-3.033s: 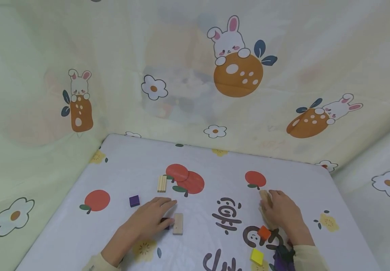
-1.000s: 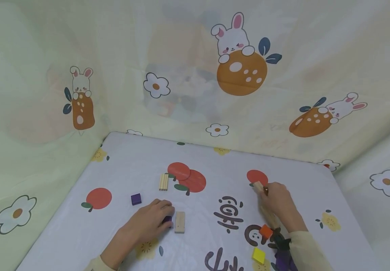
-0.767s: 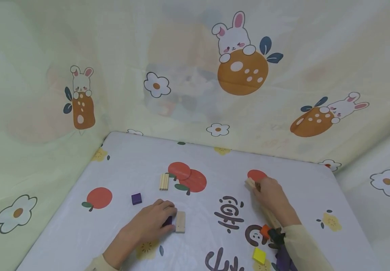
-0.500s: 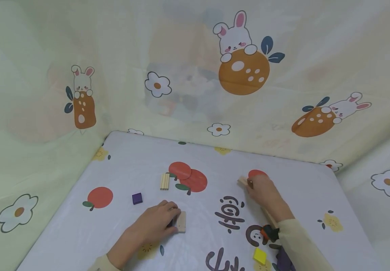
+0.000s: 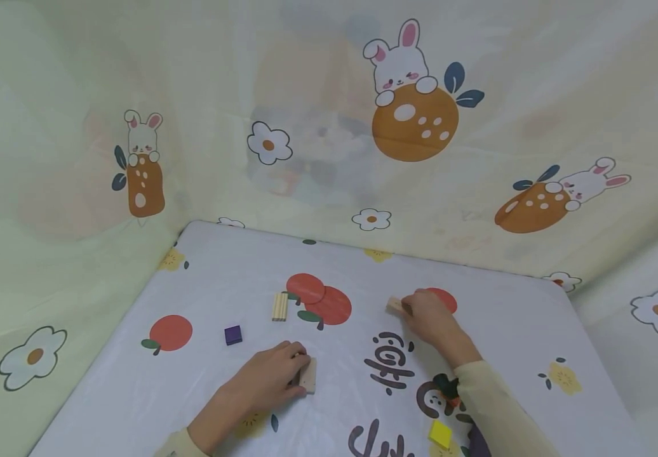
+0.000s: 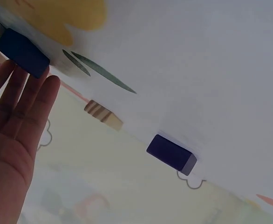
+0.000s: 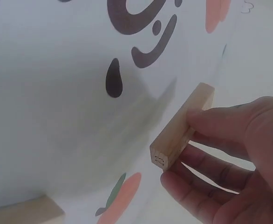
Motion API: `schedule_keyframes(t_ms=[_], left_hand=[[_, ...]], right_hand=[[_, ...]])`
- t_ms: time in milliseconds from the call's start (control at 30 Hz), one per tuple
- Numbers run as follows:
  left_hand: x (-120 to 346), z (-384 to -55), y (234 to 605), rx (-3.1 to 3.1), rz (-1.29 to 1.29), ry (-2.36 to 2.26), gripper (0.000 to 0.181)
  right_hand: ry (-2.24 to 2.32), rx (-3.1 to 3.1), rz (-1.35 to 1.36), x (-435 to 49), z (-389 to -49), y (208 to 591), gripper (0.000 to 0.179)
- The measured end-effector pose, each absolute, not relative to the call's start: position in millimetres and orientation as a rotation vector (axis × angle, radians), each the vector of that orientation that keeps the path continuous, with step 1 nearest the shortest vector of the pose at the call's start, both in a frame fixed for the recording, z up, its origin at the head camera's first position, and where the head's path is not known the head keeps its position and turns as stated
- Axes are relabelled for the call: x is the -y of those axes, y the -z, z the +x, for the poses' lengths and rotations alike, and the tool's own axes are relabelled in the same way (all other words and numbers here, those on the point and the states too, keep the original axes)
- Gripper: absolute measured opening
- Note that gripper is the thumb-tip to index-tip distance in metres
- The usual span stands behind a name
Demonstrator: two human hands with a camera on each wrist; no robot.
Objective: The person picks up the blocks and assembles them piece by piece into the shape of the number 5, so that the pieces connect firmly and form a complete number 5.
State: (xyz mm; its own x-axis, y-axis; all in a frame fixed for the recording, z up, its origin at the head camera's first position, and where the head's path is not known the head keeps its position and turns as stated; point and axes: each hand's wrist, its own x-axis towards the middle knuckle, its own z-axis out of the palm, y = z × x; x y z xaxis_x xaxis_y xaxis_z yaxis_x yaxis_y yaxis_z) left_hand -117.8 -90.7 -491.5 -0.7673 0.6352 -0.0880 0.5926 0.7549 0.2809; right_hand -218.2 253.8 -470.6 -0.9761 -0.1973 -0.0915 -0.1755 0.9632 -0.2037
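My left hand (image 5: 274, 376) is around a dark purple block (image 6: 23, 52), its fingertips against the block's side in the left wrist view. That block sits close against a pale wooden block (image 5: 308, 377), partly covered by my fingers in the head view. My right hand (image 5: 429, 317) pinches another wooden block (image 7: 183, 128) between thumb and fingers, a little above the cloth. In the right wrist view, my right thumb lies on top and the fingers curl beneath. How the left thumb touches the purple block is mostly hidden.
A second purple block (image 5: 233, 335) and a striped wooden block (image 5: 280, 306) lie beyond my left hand. Near the right forearm are a yellow block (image 5: 440, 435), an orange piece partly covered, and a dark green thing (image 5: 446, 384). Another wooden block (image 7: 27, 212) shows in the right wrist view.
My right hand has carried its wooden block leftward from the pieces at the right. My left hand has shifted slightly right, bringing the purple block up to the wooden block beside it.
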Motion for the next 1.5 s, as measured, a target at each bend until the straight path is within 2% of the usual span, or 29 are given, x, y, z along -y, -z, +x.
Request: schedule_keyframes(t_ms=[433, 1500], left_hand=[[88.9, -114.2, 487.2, -2.779, 0.954, -0.36, 0.051], [86.9, -116.3, 488.0, -2.771, 0.9, -0.396, 0.052]], right_hand=[[0.31, -2.951, -0.274, -237.9, -221.2, 477.8, 0.028], [0.317, -2.928, -0.277, -219.5, -218.0, 483.3, 0.028]])
